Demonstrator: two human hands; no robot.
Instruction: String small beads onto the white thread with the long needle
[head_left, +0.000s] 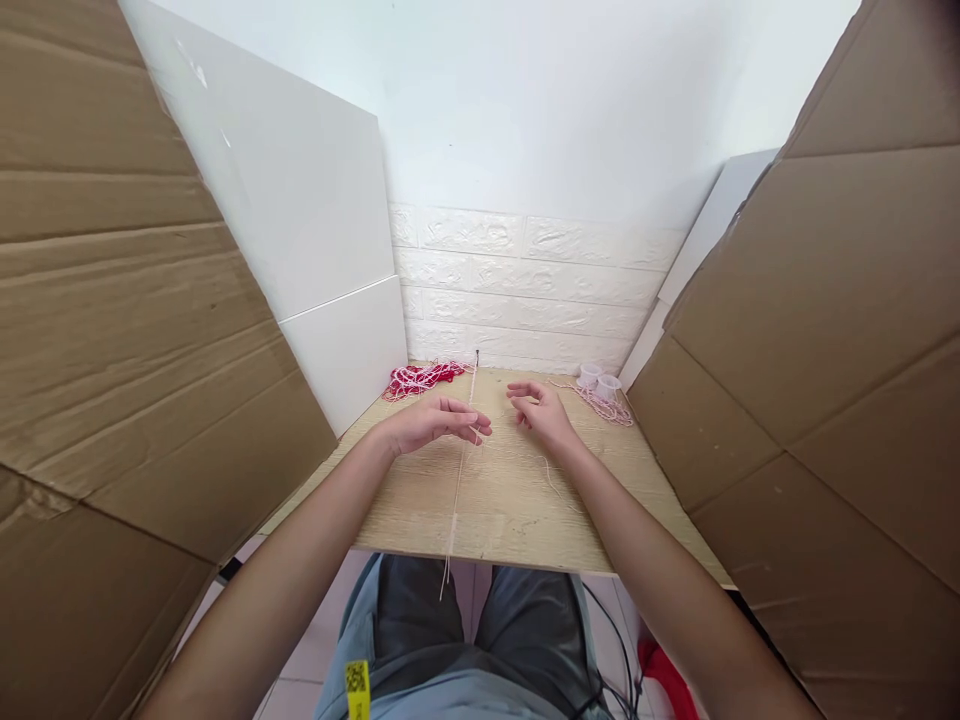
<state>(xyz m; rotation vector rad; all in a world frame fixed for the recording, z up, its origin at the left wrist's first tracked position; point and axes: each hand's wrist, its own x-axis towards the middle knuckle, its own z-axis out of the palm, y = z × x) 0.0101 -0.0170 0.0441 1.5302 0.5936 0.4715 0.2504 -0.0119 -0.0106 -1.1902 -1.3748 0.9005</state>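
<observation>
A thin white cord runs from a small dark peg at the table's back edge toward me, and its loose ends hang over the front edge. My left hand is at the cord, thumb and fingers curled around it; whether they pinch it is too small to tell. To the right, my right hand hovers above the table with fingers bent and parted. A fine pale thread trails on the wood below it.
Red and white cord lies heaped at the back left of the wooden table. Pink and white cord and clear cups are at the back right. Cardboard walls flank both sides.
</observation>
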